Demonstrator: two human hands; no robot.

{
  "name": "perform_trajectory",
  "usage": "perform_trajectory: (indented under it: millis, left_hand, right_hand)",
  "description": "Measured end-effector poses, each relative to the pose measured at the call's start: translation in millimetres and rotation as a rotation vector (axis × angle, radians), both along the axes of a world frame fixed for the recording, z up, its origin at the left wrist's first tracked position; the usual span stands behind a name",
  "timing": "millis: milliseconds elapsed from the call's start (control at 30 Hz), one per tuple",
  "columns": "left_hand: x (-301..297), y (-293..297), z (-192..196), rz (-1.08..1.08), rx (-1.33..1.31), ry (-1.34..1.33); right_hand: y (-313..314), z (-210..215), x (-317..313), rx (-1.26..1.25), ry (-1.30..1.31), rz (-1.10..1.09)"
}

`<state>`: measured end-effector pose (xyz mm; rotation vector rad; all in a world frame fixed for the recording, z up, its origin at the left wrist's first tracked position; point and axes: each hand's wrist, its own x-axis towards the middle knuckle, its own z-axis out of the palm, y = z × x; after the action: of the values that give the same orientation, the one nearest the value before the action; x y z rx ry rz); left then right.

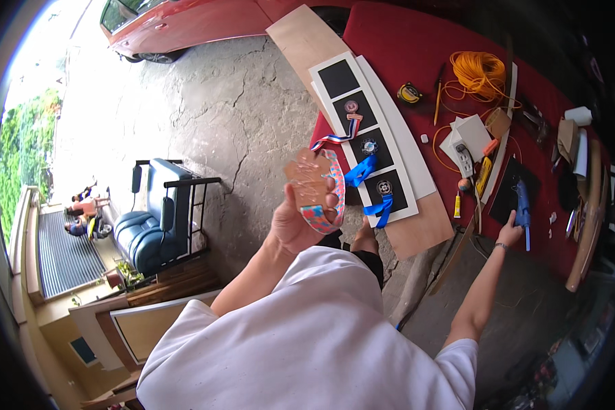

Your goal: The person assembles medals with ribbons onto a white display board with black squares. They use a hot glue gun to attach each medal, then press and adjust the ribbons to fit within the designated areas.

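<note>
**Loose ribbon and a far reach toward the glue gun**

Gripped a wooden medal point(307, 179) in the left hand point(301, 219) at frame centre, fingers curled around its lower edge, with the pink-and-blue ribbon point(324, 220) looped over the knuckles. Reached far out to the right with the right hand point(509, 234), touching the blue glue gun point(523, 205) on the black mat point(507, 188); could not tell whether closed around it or merely resting against it.

Risked, by judgement, a slipped medal, given attention split between both sides. Risked also dragging the gun's nozzle across the mat, or snagging the orange cord point(478, 68) at upper right. Might have brushed the dangling ribbon against the white display board point(398, 133) and shifted the medals mounted there, just above the raised hand.
</note>
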<state>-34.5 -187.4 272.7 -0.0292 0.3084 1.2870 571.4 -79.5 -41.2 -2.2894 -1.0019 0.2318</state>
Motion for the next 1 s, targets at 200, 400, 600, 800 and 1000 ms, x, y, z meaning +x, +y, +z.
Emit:
perform_trajectory:
  millis: [200,400,600,800,1000]
  left_hand:
    - [-8,-8,-15,-0.06,-0.023,0.018]
    - [-19,-4,-35,-0.034,0.025,0.004]
    - [-20,-10,-51,-0.055,-0.023,0.007]
    - [-17,-10,-60,-0.095,-0.038,0.077]
    - [-13,-13,-57,-0.132,-0.081,0.243]
  right_hand:
    - [-16,21,1,0.015,0.149,0.212]
    - [-42,39,7,-0.056,0.345,0.181]
    - [-65,41,14,-0.01,0.363,0.288]
    - [-75,25,24,0.012,0.428,0.28]
    - [-83,71,-22,0.022,0.104,-0.028]
